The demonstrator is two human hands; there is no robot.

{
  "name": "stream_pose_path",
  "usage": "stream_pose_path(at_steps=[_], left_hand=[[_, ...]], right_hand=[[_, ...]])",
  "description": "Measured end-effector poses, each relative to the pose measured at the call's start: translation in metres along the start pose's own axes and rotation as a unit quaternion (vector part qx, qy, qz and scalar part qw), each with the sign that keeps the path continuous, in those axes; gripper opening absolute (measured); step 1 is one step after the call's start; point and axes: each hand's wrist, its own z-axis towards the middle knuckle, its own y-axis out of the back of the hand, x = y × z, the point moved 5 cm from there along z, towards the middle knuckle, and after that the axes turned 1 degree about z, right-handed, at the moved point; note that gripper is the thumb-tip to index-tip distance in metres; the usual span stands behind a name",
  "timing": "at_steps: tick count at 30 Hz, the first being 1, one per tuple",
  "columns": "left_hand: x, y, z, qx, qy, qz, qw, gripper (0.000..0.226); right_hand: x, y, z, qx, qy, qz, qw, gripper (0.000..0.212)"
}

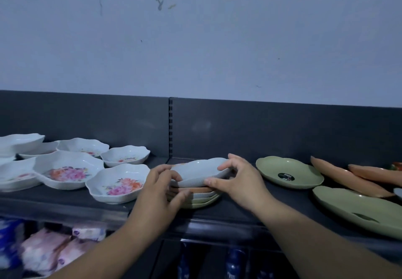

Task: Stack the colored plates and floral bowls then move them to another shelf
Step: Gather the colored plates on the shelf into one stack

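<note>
Your two hands met at a small stack of plates [195, 200] on the dark shelf [239, 209], just in front of the slotted upright in the back panel. Your right hand [235, 183] gripped the pale grey top plate [198, 170] at its right rim, thumb under the edge and fingers curled over it, so the plate sat tilted above the rest. Your left hand [158, 191] was closed around the left side of the stack, thumb near the lower plates; it hid that whole side, so how many plates it actually pinched could not be told. Under the grey plate you could make out an orange rim, a white one and green ones at the bottom, but the exact count was unclear.

To the left, well apart from the stack, the floral bowls [118, 183] stood unstacked on the shelf; the ones farthest left ran off the frame. To the right lay a green plate [289, 173] with a dark label, a larger green plate [359, 209] cut off by the edge, and orange plates [348, 178] leaning on one another, partly out of view. On the lower shelf, packets [50, 250] and dark bottles [235, 261] were blurred and too dim to read.
</note>
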Motion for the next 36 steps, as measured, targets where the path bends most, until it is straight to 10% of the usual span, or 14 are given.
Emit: stream_pose_path(at_steps=[18,27,36], left_hand=[[0.016,-0.044,0.024,0.045,0.036,0.049,0.997,0.037],[-0.013,-0.062,0.06,0.066,-0.038,0.095,0.993,0.07],[-0.087,-0.105,0.071,0.139,-0.147,-0.012,0.979,0.057]], right_hand=[[-0.03,-0.014,0.02,-0.014,0.011,-0.045,0.999,0.041],[-0.034,0.005,0.022,-0.048,-0.026,-0.078,0.995,0.064],[-0.036,0.089,-0.012,-0.152,-0.073,-0.171,0.971,0.054]])
